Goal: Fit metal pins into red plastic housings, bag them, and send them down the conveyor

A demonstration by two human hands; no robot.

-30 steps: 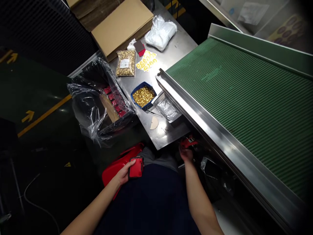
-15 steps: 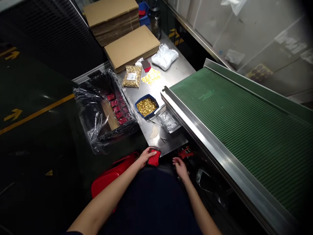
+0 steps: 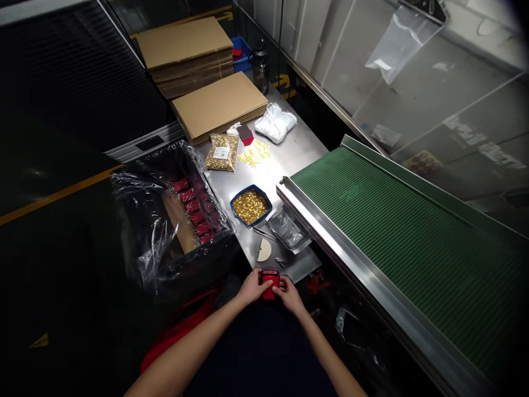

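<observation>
At the table's front edge, close to my body, both hands grip one small red-and-black pouch [image 3: 270, 285]. My left hand [image 3: 251, 288] closes on its left side, thumb lying across the red face. On the opposite side, my right hand [image 3: 288, 293] pinches it with thumb and fingers. The pouch's far end, with a dark rim, points away from me. Just beyond it on the steel table [image 3: 303, 267] lie a pale half-round piece [image 3: 264, 251], small metal bits [image 3: 280, 262] and tweezers [image 3: 264, 234]. A blue tray [image 3: 233, 212] of gold-coloured small parts sits farther back.
To the left stands a plastic-lined box [image 3: 144, 259] with a row of red packets [image 3: 192, 207]. A green conveyor belt [image 3: 397, 220] slopes along the right. Cardboard stacks [image 3: 221, 105], a bag of gold parts [image 3: 222, 153] and a white plastic bundle [image 3: 276, 122] are at the back.
My right hand has come in from the right and now grips the pouch too. The pouch has shifted slightly right and turned upright in view. The camera's view has tilted up a little.
</observation>
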